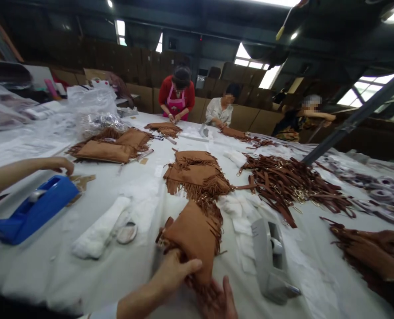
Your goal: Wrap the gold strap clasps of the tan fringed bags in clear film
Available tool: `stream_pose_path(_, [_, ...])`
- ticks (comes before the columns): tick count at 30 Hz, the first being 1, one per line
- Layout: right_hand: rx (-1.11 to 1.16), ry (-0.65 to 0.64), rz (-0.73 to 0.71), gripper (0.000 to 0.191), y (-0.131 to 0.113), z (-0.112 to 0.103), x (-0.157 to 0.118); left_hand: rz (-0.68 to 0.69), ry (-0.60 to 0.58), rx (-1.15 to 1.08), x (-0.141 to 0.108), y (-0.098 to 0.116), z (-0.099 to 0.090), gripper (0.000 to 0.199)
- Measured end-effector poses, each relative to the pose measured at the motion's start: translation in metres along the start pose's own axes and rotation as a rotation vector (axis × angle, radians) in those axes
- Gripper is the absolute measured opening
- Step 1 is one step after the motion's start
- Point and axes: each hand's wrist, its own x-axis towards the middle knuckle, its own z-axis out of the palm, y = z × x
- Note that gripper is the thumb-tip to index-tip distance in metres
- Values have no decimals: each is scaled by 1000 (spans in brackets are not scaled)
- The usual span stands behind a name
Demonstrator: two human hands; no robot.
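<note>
A brown fringed bag [193,232] lies tilted at the near middle of the table, its fringe spreading along the right side. My left hand [173,270] grips its near left edge, thumb on top and the other fingers hidden underneath. At the near corner is my right hand [216,301], palm turned up and thumb held apart, its fingertips beneath the hanging fringe. Just beyond the held bag, more brown fringed bags [195,173] are stacked. To the right of my hands stands a grey tape dispenser [271,261].
A co-worker's hand [62,165] reaches in from the left above a blue tape dispenser [39,208]. White padding [100,228] and a round tin [126,232] lie nearby. Brown straps with metal clips [283,181] are heaped at right. Several people work along the far side.
</note>
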Motion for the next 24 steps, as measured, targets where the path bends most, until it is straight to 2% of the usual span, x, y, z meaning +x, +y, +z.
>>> stream_pose_path(1, [115,-109,58,79,-4,16,-2,-42,-35,41,-16,-9,2,27])
stream_pose_path(3, [247,-230,157,69,-8,41,-6,-107,-137,112,-43,-20,0,24])
stream_pose_path(5, [315,-273,248,58,-9,53,-9,-125,-270,171,-62,-23,-13,26])
stream_pose_path(6, [338,-270,273,54,-9,55,-10,-121,-300,195,-69,-22,-24,29])
stream_pose_path(7, [352,-249,274,52,-9,54,-10,-108,-280,214,-73,-20,-37,32])
stream_pose_path(8, [353,-216,251,52,-10,51,-10,-85,-202,222,-75,-18,-51,36])
stream_pose_path(11, [307,-100,79,62,-20,43,-10,121,237,155,-69,-6,-89,47])
stream_pose_path(12, [285,-84,21,67,-26,43,-11,203,329,107,-64,-2,-96,48])
stream_pose_path(13, [265,-82,-28,71,-33,44,-13,266,361,56,-59,1,-100,51])
stream_pose_path(14, [249,-89,-72,73,-41,46,-15,298,334,9,-54,5,-99,56])
stream_pose_path(15, [238,-101,-112,75,-50,49,-17,301,258,-32,-49,7,-96,63])
stream_pose_path(17, [229,-125,-180,77,-66,57,-22,277,32,-95,-42,10,-82,74])
stream_pose_path(20, [237,-146,-257,79,-86,65,-24,253,-276,-199,-41,9,-61,78])
stream_pose_path(22, [239,-143,-282,78,-96,67,-18,227,-379,-286,-45,6,-55,77])
stream_pose_path(24, [240,-141,-292,77,-102,65,-5,163,-388,-334,-50,1,-58,71])
